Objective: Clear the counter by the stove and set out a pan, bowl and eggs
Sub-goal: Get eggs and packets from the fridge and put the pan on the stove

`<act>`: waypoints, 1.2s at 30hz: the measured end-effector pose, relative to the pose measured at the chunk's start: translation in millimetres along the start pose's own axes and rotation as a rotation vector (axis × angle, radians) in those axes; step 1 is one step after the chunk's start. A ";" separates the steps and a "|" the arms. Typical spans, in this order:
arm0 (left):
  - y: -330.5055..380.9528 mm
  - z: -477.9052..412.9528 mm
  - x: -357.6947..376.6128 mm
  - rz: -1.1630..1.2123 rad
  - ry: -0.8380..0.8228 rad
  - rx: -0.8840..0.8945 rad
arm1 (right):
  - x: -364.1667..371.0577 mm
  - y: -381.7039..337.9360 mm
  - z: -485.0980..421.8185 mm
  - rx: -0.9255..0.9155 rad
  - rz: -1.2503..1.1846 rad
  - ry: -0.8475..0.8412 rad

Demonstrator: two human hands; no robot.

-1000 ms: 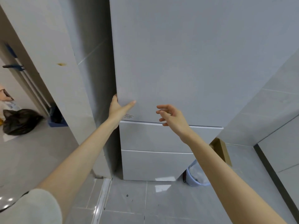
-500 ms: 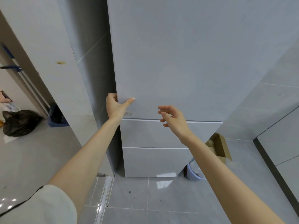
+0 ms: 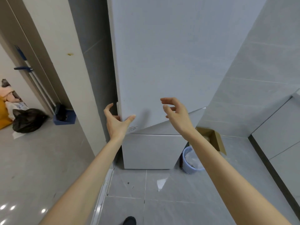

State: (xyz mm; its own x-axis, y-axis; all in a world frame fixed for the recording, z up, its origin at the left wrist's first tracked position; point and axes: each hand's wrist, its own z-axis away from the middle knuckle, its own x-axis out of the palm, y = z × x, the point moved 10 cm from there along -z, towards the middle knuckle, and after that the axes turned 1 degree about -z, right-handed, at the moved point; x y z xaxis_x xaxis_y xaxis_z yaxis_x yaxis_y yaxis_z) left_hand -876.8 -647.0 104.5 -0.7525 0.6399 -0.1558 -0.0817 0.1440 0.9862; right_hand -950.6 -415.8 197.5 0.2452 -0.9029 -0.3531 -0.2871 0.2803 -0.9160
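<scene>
Your left hand (image 3: 116, 123) gripped the fridge door (image 3: 170, 62) at its lower left corner, just left of the frame's centre. The thumb lay flat on the door's front face, and the fingers (image 3: 109, 109) curled round its left edge, some of them hidden behind it. The door stood slightly ajar: its bottom edge ran at a slant across the level top of the drawer front (image 3: 154, 150) below it. From your viewpoint the door covered whatever was inside the fridge. A small printed label (image 3: 133, 128) sat on the door's corner, just beside your thumb.

Your right hand (image 3: 176, 114) hung in the air in front of the door, a little right of centre. Its fingers were loosely curled and apart, they held nothing, and I could not tell whether they touched the door.

Low and right of the fridge, a pale lilac waste bin (image 3: 189, 166) with a clear liner stood on the grey tiled floor (image 3: 162, 200). An open cardboard box (image 3: 215, 138) stood just behind the bin. At the left of the frame, through the doorway, a full black bag (image 3: 27, 121) lay on the floor near a small blue box (image 3: 65, 120). The toe of a dark shoe (image 3: 129, 220) showed at the bottom edge.
</scene>
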 end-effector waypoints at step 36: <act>94.4 367.6 288.2 -0.305 -1.210 0.389 | -335.0 78.4 261.9 0.288 -0.032 0.791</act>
State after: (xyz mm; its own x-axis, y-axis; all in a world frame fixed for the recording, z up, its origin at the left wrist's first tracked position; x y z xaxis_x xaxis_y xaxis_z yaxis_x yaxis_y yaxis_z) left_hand -861.2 -171.5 132.0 0.3398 0.7828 -0.5214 0.2030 0.4802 0.8533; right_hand -812.8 -5.9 194.1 -0.5031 -0.8437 -0.1874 -0.0168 0.2263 -0.9739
